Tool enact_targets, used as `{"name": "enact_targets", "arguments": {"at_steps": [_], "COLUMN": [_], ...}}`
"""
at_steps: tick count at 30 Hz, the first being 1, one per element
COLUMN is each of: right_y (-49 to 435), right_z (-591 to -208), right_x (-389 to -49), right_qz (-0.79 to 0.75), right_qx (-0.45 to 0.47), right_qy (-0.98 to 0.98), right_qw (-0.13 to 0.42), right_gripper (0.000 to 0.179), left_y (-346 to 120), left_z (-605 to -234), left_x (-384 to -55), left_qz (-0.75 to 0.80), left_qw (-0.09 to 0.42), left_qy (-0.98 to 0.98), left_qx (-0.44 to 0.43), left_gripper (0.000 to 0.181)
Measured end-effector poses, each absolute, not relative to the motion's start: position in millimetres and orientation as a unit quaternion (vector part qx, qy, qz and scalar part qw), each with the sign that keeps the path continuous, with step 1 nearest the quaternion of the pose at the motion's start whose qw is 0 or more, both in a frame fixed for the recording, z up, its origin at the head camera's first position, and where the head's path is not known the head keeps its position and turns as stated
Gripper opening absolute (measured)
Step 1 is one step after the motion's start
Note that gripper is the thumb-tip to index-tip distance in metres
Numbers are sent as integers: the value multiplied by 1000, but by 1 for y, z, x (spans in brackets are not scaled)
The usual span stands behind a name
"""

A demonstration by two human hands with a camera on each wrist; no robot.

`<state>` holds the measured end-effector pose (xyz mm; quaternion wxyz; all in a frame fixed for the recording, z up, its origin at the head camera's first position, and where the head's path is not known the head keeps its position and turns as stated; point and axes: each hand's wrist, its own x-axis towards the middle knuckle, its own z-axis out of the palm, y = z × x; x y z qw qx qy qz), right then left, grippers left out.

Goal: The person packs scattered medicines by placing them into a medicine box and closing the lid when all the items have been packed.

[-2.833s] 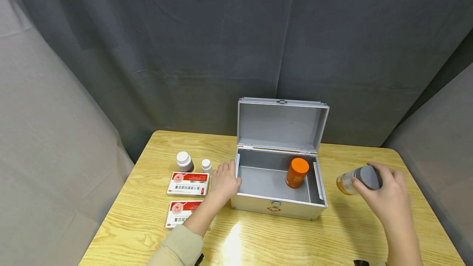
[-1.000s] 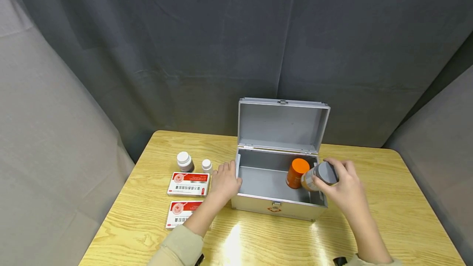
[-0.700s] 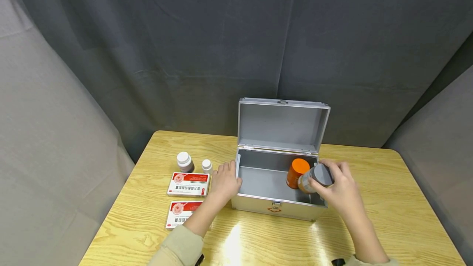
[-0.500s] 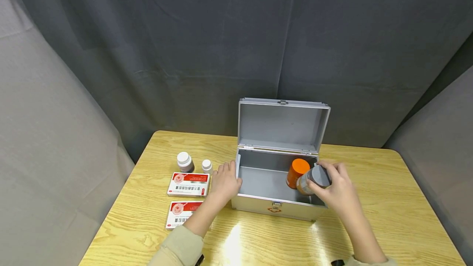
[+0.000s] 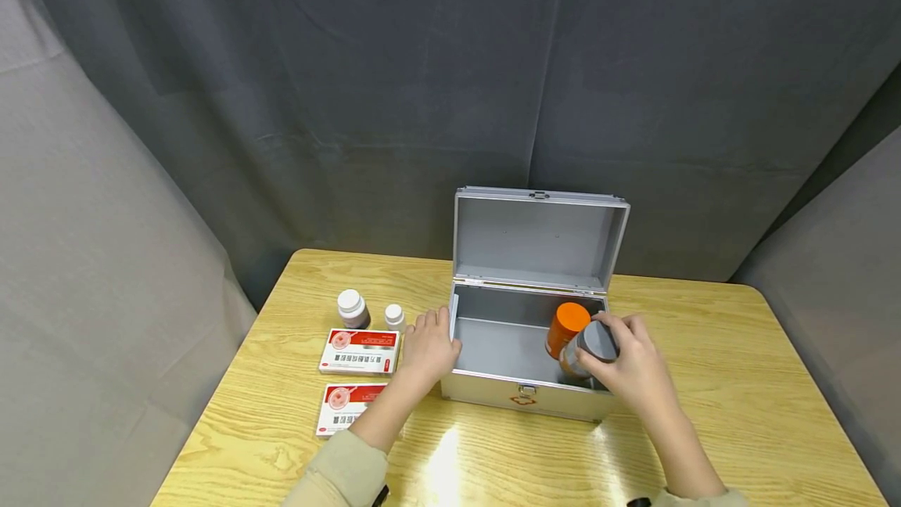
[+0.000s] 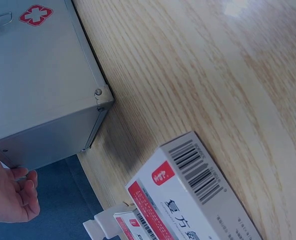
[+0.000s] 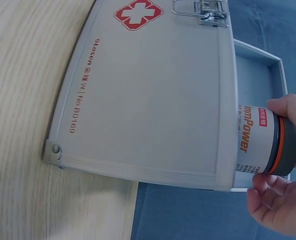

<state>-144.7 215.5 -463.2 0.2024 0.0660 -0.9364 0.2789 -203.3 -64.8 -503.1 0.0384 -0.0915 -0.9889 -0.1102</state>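
A silver first-aid case (image 5: pixel 493 391), lid raised, stands at mid-table. My left hand (image 5: pixel 428 346) grips its left wall near the front corner, thumb over the rim; curled fingers show beside the wall in the left wrist view. My right hand (image 5: pixel 639 370) holds a supplement bottle (image 7: pixel 256 137) by its dark grey lid, thumb and fingers on opposite sides. That bottle has a white label and orange band. It is partly down inside the case's right end, its base hidden behind the front wall. Close behind it in the case stands an orange bottle (image 5: pixel 563 331).
Left of the case are two red-and-white medicine boxes (image 5: pixel 359 351), the nearer partly covered by my left forearm. Behind them stand a white-capped bottle (image 5: pixel 353 309) and a smaller white bottle (image 5: pixel 394 317). Dark curtain (image 5: pixel 394 100) hangs behind the wooden table (image 5: pixel 246 429).
My right hand has carried the supplement bottle from above the table's right side leftward into the case, lowering it beside the orange bottle. The left hand has stayed at the case's left wall.
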Motion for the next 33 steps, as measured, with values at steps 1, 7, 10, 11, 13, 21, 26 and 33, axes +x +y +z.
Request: {"name": "enact_targets", "arguments": {"at_steps": [1,7,10,11,13,21,26,33], "right_y": [215,214,213,213,212,213,214,214], "right_z": [-464,-468,-470,-470,-471,-478,-483,-485], "right_x": [-145,-147,-147,-147,-147,-149,-150,-151], "right_qz": [278,268,260,257,253,238,227,202], "right_qx": [66,67,68,69,68,70,74,77], "right_qy": [-937,-946,-950,-951,-953,-958,-961,-966], "right_qw": [199,169,159,156,150,144,141,138], "right_gripper": [53,53,54,55,55,58,58,59], "left_y": [-65,-65,-65,-65,-65,-65,-65,-65], "left_z": [-503,-502,-502,-503,-503,-503,-503,-504], "left_x": [-203,-203,-203,-203,-203,-202,-202,-203], "left_qz": [-109,-103,-102,-102,-103,-110,-110,-107], "left_qw": [39,40,40,41,42,43,43,42], "left_qy": [-989,-989,-990,-990,-989,-989,-989,-989], "left_qx": [-92,-93,-93,-93,-93,-93,-94,-93], "left_gripper": [56,56,56,56,56,55,56,55]}}
